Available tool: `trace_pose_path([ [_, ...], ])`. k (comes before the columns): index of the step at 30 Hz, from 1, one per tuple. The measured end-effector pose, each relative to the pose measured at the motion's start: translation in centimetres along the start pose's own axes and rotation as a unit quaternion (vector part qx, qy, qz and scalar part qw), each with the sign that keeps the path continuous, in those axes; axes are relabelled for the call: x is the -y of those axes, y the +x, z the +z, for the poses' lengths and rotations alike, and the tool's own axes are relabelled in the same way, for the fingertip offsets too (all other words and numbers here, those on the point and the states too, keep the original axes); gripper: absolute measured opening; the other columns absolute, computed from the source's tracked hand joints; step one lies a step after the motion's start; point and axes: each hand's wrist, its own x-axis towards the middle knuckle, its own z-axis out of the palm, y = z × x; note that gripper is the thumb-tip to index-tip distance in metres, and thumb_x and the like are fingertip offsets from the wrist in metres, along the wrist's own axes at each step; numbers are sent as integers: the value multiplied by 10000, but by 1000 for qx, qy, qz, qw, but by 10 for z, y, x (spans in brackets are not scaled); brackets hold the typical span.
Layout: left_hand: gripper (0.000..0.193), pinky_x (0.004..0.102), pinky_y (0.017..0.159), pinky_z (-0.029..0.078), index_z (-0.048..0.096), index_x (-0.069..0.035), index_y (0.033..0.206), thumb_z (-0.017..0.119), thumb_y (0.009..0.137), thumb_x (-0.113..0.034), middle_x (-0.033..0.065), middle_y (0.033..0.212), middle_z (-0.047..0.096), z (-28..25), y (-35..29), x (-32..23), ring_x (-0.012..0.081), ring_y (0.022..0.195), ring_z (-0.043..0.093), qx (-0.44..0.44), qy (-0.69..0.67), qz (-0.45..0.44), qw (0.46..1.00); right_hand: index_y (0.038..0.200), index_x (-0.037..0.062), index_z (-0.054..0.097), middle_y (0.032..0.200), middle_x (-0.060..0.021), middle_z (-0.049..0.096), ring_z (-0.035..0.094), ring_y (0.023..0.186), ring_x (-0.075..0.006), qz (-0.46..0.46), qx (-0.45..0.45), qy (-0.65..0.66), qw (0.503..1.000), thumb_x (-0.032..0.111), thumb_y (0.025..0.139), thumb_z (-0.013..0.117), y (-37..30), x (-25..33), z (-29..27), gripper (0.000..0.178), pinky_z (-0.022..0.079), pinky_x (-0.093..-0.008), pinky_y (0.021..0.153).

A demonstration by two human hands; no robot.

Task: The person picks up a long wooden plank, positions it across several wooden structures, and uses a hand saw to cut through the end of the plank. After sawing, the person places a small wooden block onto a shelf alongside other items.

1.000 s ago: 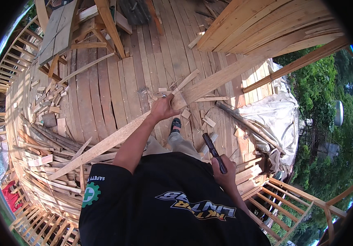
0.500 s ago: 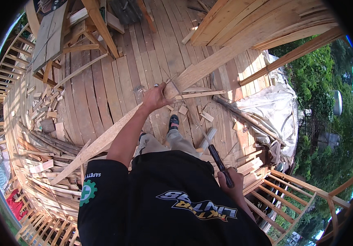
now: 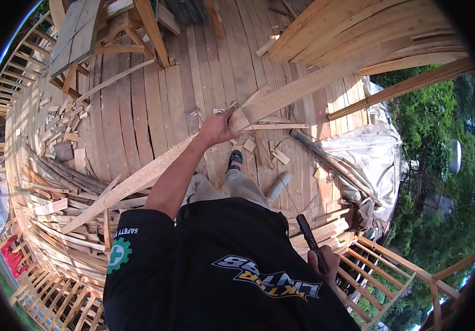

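A long pale plank [image 3: 298, 88] runs from the lower left up to the far right, in front of my legs. My left hand [image 3: 219, 129] is closed on the plank near its middle, holding its edge. Low on the right, my right hand [image 3: 326, 260] is wrapped around the black handle of a handsaw [image 3: 308, 233]. The saw's thin blade shows almost edge-on and reaches up to the plank, crossing it just right of my left hand. Its teeth cannot be made out.
Offcuts [image 3: 280, 156] lie on the board floor [image 3: 166, 110] near my feet. Piled timber [image 3: 61, 237] is at left, a wooden bench [image 3: 75, 41] at far left. At right are a round pole [image 3: 337, 165], white sheeting [image 3: 364, 146] and an open-slatted frame [image 3: 383, 276].
My right hand has drawn the saw back toward the lower right, so less blade extends past the plank. My left hand keeps its hold. The whole view has shifted slightly.
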Motion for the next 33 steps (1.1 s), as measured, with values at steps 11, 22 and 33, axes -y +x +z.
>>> trace_pose_path([
  [11, 638, 444, 744, 495, 591, 19, 999, 724, 591, -452, 222, 819, 646, 34, -33, -33, 373, 819, 634, 88, -25, 12, 996, 671, 36, 489, 478, -127, 450, 489, 403, -287, 21, -17, 48, 998, 209, 861, 636, 97, 18, 76, 296, 368, -375, 436],
  [22, 636, 439, 732, 508, 593, -16, 1034, 721, 605, -467, 188, 850, 665, 31, -12, -3, 349, 832, 650, 56, 14, -45, 997, 649, 44, 487, 469, -100, 459, 499, 389, -249, 21, -17, 56, 998, 201, 842, 658, 81, -11, 77, 302, 387, -341, 427],
  [33, 584, 438, 761, 498, 595, -7, 970, 739, 600, -435, 211, 860, 653, 51, -24, -27, 375, 845, 634, 39, -26, 13, 999, 659, 30, 489, 475, -93, 466, 476, 407, -222, 32, -7, 45, 998, 211, 857, 644, 94, 19, 70, 310, 373, -344, 437],
])
